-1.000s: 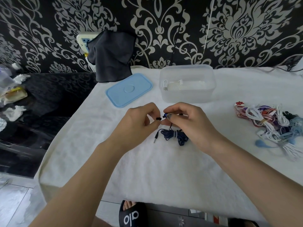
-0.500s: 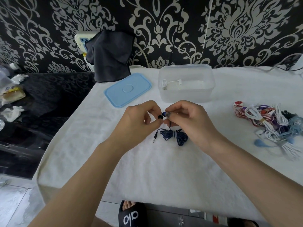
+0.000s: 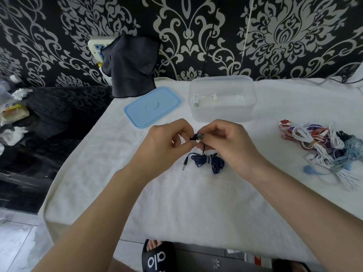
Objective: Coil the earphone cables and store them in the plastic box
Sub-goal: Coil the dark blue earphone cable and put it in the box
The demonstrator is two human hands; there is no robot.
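Note:
A dark blue earphone cable (image 3: 208, 161) lies bundled on the white cloth, bound at its middle by a pale band, its jack plug pointing to the lower left. Above it, my left hand (image 3: 169, 142) and my right hand (image 3: 225, 142) meet fingertip to fingertip, both pinching the cable's dark earbud end (image 3: 194, 137); a short strand hangs from there down to the bundle. The clear plastic box (image 3: 222, 112) stands open behind my hands with a white earphone inside. Its blue lid (image 3: 153, 106) lies to the left of it.
A tangled pile of white, red, purple and light blue earphones (image 3: 324, 150) lies at the right on the white cloth-covered table (image 3: 176, 203). A dark cloth (image 3: 129, 63) hangs over a power strip at the back left. Dark furniture with crumpled tissues stands left of the table.
My two hands have drawn slightly closer together around the earbud end. The bundle on the cloth has stayed where it was.

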